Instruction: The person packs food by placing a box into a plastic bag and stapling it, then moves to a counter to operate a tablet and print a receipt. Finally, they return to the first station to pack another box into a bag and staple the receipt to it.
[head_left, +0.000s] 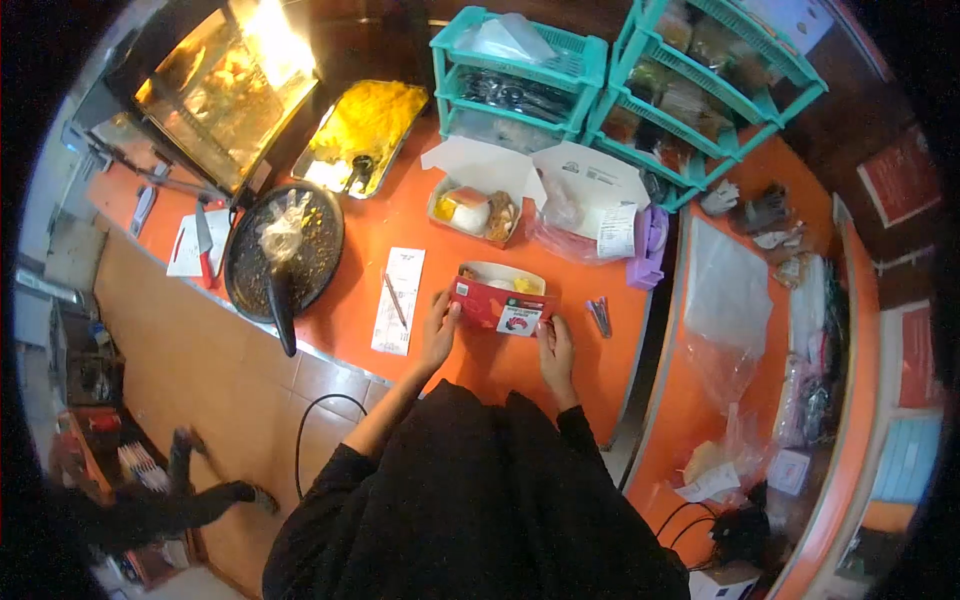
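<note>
A red cardboard takeaway box [478, 308] stands before me on the orange table, a printed panel facing me. Over its edge I see white and yellow food, partly hidden by the panel. My left hand [440, 328] grips the box's left side, and my right hand [556, 352] holds its right corner. Just beyond is an open takeaway box [474, 212] with rice, yellow food and brown pieces in it. To the left of my left hand lie a paper slip [404, 268] and a pen [396, 300]. Small purple-tipped sticks [600, 316] lie to the right.
At left are a large black pan [240, 262], a red-handled knife [204, 240] and a foil tray of yellow food [330, 150]. Teal racks [590, 75] stand behind a bagged box with a receipt [616, 228]. Another person's legs [215, 510] show lower left.
</note>
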